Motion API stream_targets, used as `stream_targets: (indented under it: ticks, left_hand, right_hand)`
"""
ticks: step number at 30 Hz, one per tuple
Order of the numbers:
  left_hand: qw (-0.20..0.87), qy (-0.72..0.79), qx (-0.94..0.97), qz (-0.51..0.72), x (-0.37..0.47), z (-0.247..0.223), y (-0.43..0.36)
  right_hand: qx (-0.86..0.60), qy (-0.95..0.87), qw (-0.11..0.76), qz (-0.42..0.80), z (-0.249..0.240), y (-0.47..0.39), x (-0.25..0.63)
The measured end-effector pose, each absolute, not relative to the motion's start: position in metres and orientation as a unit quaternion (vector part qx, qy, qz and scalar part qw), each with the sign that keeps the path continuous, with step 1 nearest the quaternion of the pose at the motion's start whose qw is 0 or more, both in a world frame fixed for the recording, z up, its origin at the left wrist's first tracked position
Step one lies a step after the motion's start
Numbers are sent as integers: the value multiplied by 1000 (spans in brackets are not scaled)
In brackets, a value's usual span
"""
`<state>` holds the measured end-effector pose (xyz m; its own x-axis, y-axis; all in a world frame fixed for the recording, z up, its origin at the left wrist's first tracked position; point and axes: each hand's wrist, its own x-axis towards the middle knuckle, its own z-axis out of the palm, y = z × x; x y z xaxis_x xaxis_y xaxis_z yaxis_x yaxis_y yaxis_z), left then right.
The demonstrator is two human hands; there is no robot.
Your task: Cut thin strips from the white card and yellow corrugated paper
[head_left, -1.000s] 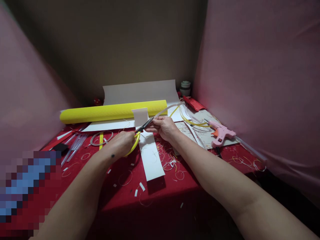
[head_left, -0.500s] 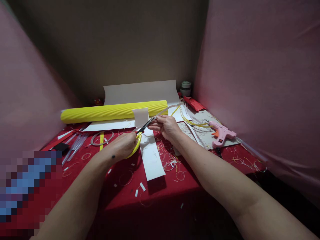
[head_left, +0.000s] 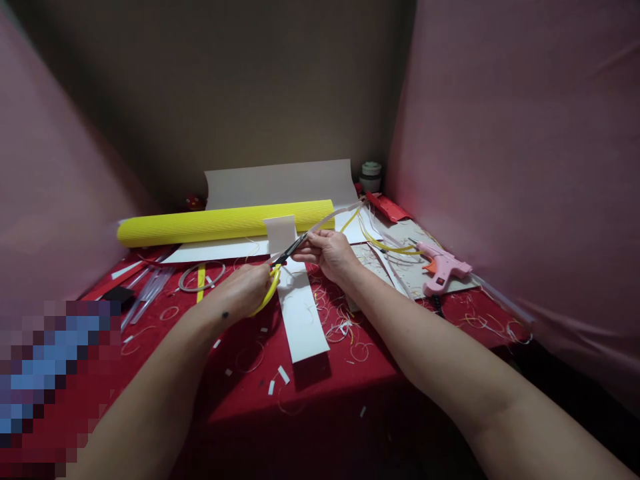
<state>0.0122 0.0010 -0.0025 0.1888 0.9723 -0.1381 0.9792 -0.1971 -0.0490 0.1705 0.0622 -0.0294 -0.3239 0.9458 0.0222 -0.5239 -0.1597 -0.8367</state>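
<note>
My left hand (head_left: 250, 289) is closed round the yellow handles of a pair of scissors (head_left: 273, 288), whose dark blades point up and to the right. At the blade tips, my right hand (head_left: 330, 253) pinches a thin pale strip (head_left: 327, 219) between thumb and fingers. The strip runs off to the upper right. Whether the blades touch it I cannot tell. Below both hands lies a long white card strip (head_left: 304, 320), sticking out over the front edge. An upright white card piece (head_left: 280, 235) stands just behind the scissors.
A yellow corrugated roll (head_left: 225, 223) lies across the back before a white sheet (head_left: 280, 183). To the right, a pink glue gun (head_left: 445, 267) rests on a grey board (head_left: 410, 233). Thread scraps and paper bits litter the red cloth (head_left: 240, 393). A lidded jar (head_left: 371, 179) stands behind.
The view has shifted very slightly. Both hands keep nearly the same pose, with the scissors and the pale strip still held.
</note>
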Motion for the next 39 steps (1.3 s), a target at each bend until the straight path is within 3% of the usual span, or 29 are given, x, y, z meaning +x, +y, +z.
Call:
stream_targets:
  ticks: [5, 17, 24, 39]
  left_hand:
    - [70, 621, 779, -40, 12, -5, 0]
    - [63, 628, 774, -57, 9, -4, 6]
    - [71, 626, 775, -51, 12, -1, 2]
    - [31, 631, 772, -68, 13, -5, 3]
  right_hand:
    - [-251, -388, 508, 727, -31, 58, 167]
    - [-254, -393, 493, 733, -32, 61, 167]
    - [-265, -354, 578, 686, -26, 63, 173]
    - [-255, -373, 536, 713, -27, 60, 168]
